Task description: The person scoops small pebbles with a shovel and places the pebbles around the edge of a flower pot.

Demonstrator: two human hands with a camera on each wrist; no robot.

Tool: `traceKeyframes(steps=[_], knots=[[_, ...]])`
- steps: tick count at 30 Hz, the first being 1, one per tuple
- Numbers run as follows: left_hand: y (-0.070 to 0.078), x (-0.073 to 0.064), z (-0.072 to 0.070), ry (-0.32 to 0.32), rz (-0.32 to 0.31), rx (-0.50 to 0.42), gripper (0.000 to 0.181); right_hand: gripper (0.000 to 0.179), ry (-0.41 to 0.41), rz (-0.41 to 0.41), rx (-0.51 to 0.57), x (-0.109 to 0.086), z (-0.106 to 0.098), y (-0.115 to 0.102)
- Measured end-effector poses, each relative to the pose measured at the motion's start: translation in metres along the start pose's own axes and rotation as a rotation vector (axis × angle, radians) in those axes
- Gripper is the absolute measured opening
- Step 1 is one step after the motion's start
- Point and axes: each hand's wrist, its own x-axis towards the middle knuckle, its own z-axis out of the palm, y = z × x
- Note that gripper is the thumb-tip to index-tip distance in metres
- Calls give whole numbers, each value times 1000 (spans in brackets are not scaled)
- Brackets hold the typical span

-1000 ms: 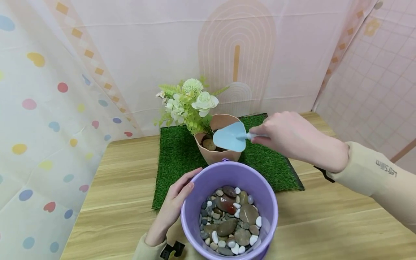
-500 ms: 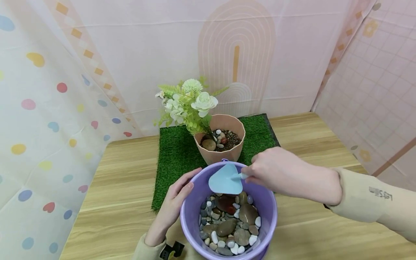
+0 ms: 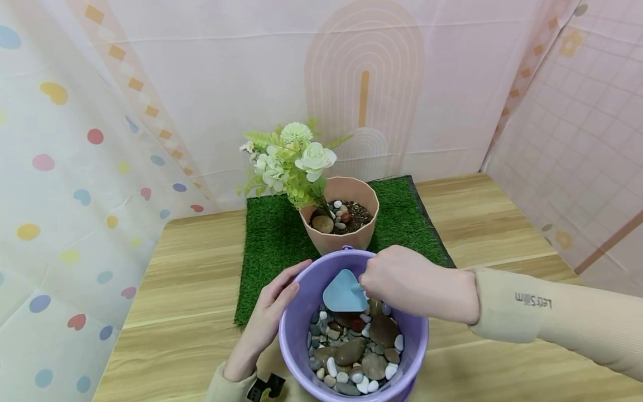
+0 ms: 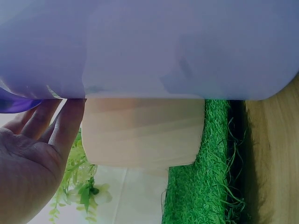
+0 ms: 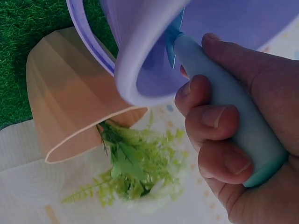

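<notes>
A purple bucket (image 3: 300,318) stands at the front, with wet pebbles and larger stones (image 3: 350,352) covering its bottom. My right hand (image 3: 409,282) grips a light blue trowel by its handle (image 5: 233,100), fingers wrapped round it. The trowel's blade (image 3: 344,294) is inside the bucket, above the stones at the far side, and nothing shows on it. Against the bucket's left outer side rests my left hand (image 3: 273,301); its fingers lie fairly straight along the wall just under the rim, in the left wrist view too.
Behind the bucket, a peach flowerpot (image 3: 341,241) holds dark soil, a few pebbles and a round tan stone (image 3: 322,224). White flowers with green leaves (image 3: 291,162) lean left out of it. A green turf mat (image 3: 271,240) lies beneath on the wooden table (image 3: 186,279); patterned cloth hangs behind.
The right hand has brought the trowel back from over the flowerpot and down into the bucket. More pebbles now show in the pot, earlier covered by the blade. The left hand has stayed put.
</notes>
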Motion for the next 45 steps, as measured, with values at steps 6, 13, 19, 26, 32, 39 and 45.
traceKeyframes(steps=[6,13,19,26,32,39,45], knots=[[0,1,2,2,4,8,45,37,68,-71,-132,8,11,-14],[1,1,2,14,15,35,44,29,130,-113,-340,15,13,-43],[-2,0,0,10,26,10,43,25,143,-184,-458,18,15,-64],[-1,1,0,2,25,4,44,25,35,-232,-308,16,22,-56],[-1,1,0,-1,16,-2,44,21,6,-218,-228,18,25,-46],[-2,0,-1,-5,-5,-15,45,17,-125,-125,45,23,25,-31],[-1,0,-1,-6,-6,-10,46,17,-108,-86,165,25,31,-23]])
